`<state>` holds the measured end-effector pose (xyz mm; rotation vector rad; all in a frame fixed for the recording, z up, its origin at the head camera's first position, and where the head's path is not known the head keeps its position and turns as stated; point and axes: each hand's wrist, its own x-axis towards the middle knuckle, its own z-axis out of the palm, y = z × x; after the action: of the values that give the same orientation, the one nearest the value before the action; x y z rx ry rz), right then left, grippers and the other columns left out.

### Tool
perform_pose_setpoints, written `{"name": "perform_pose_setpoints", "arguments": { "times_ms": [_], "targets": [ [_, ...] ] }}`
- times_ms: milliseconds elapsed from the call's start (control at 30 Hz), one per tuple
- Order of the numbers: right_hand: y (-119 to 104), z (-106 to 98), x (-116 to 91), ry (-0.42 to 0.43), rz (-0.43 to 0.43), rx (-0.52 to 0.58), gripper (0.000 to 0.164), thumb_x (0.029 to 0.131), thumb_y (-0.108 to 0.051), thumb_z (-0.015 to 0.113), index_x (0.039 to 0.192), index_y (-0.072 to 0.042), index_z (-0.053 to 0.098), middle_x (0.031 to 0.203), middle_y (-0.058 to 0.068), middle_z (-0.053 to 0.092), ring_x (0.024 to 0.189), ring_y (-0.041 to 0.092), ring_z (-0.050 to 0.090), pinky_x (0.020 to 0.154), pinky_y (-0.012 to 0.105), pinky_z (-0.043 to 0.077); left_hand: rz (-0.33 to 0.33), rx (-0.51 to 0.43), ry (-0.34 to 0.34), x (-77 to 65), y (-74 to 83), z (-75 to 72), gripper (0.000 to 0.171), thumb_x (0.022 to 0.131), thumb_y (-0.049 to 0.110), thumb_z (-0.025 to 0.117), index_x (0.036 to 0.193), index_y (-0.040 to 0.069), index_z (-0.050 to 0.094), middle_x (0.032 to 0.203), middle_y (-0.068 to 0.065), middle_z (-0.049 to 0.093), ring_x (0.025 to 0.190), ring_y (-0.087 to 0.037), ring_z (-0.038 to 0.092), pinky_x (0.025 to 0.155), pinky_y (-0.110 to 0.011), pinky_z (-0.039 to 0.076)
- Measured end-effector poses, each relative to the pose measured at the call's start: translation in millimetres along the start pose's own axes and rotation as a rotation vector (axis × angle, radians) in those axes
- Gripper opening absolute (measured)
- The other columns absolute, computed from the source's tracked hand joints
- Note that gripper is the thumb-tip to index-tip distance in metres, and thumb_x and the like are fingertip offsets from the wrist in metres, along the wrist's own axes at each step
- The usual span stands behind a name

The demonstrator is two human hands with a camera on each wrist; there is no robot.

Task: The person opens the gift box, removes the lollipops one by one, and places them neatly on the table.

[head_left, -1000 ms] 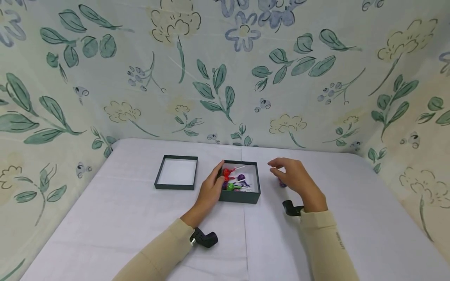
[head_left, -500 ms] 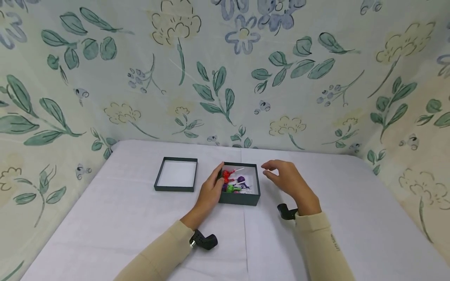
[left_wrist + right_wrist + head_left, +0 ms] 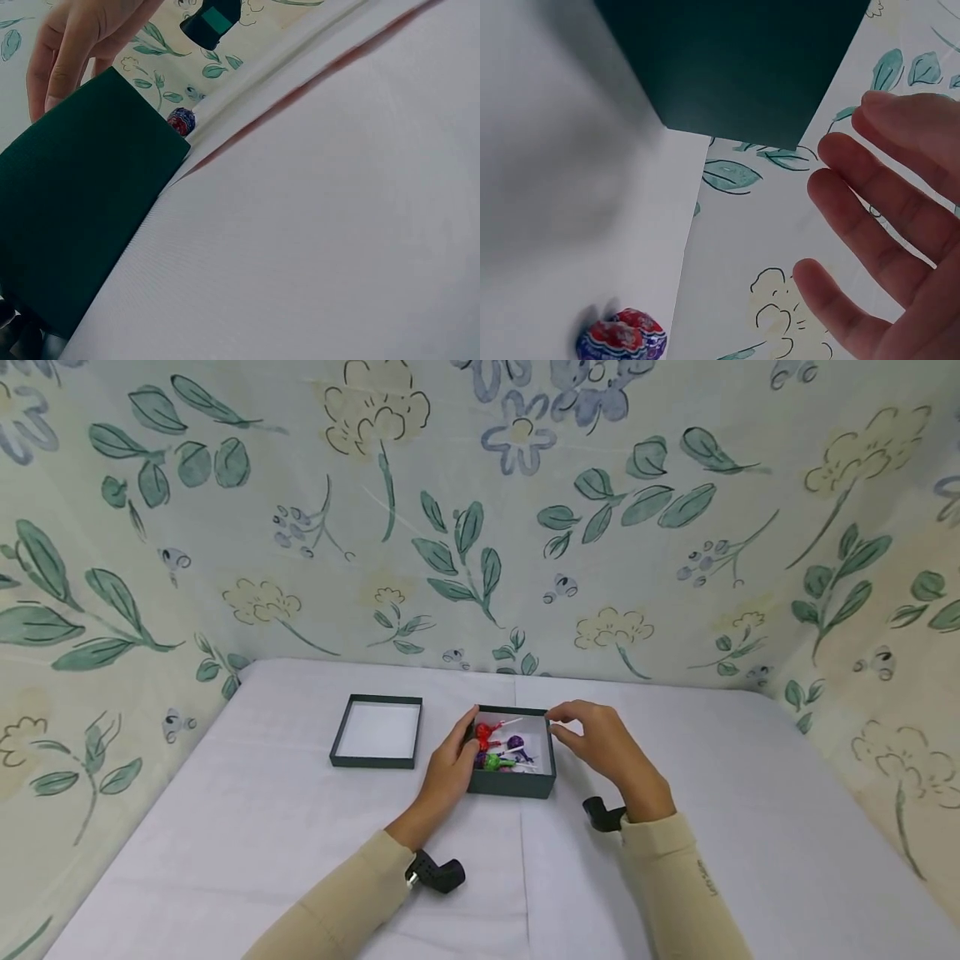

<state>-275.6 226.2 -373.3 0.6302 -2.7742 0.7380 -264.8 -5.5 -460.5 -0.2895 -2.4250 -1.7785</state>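
Observation:
A dark green box (image 3: 510, 785) stands on the table, its inside white. My left hand (image 3: 448, 766) holds the box by its left wall, fingers on the rim. Several wrapped lollipops lie inside, among them a red lollipop (image 3: 483, 729), a purple lollipop (image 3: 515, 742) and a green lollipop (image 3: 492, 762). At the box's right rim is my right hand (image 3: 600, 739), with fingers loosely bent and nothing between them; whether they touch the rim I cannot tell. Wrapped lollipop heads (image 3: 622, 337) in red and purple lie on the cloth below it, hidden in the head view.
Left of the box lies the matching lid (image 3: 375, 763), white inside up. A white cloth (image 3: 300, 852) covers the table. Floral fabric (image 3: 480, 527) hangs behind and at both sides. Dark cameras are worn on both wrists.
My right hand has moved left, from above the lollipop heads on the cloth to the box's right rim. The left hand, box and lid have stayed in place.

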Motion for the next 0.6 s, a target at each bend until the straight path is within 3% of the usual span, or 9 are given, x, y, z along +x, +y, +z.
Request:
{"name": "perform_pose_setpoints", "arguments": {
  "times_ms": [600],
  "targets": [
    [-17, 21, 14, -0.073, 0.04, 0.003, 0.023, 0.089, -0.018, 0.069, 0.111, -0.009, 0.072, 0.111, 0.007, 0.069, 0.108, 0.026, 0.061, 0.092, 0.046, 0.051, -0.001, 0.001, -0.003, 0.5, -0.7, 0.8, 0.051, 0.1, 0.022, 0.041, 0.15, 0.034, 0.034, 0.153, 0.008, 0.034, 0.14, -0.014, 0.031, 0.113, -0.042, 0.028]
  ]
}}
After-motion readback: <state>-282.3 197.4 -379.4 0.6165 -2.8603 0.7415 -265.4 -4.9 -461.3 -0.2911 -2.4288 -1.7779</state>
